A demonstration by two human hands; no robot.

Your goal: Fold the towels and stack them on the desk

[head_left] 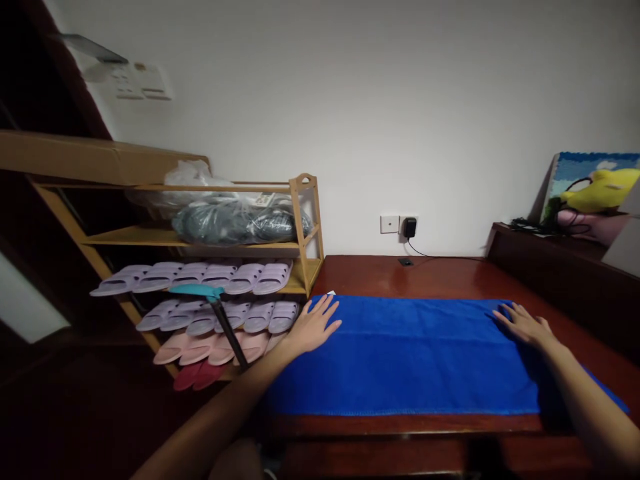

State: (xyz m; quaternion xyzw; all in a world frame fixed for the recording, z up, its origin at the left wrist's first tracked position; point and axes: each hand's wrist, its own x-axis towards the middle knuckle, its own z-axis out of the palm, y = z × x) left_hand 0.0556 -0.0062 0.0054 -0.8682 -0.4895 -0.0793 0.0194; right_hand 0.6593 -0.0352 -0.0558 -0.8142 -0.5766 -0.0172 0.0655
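Observation:
A blue cloth (pixel 400 360) lies spread over the dark red wooden tabletop (pixel 380 275), its stitched edge along the front of the table. Faint fold lines run across it. My left hand (pixel 314 327) rests on the cloth's far left corner, fingers spread. On the far right part, my right hand (pixel 527 327) lies flat with its fingers apart. A small white tag (pixel 331 293) pokes out past the back edge near my left fingertips.
Left of the table stands a wooden shoe rack (pixel 307 233) with several slippers (pixel 273 277) and plastic-wrapped items (pixel 240 220). A teal-topped handle (pixel 197 291) rises before it. A black plug (pixel 409 227) sits in the wall. At right, a colourful picture (pixel 575 175) leans on a raised ledge.

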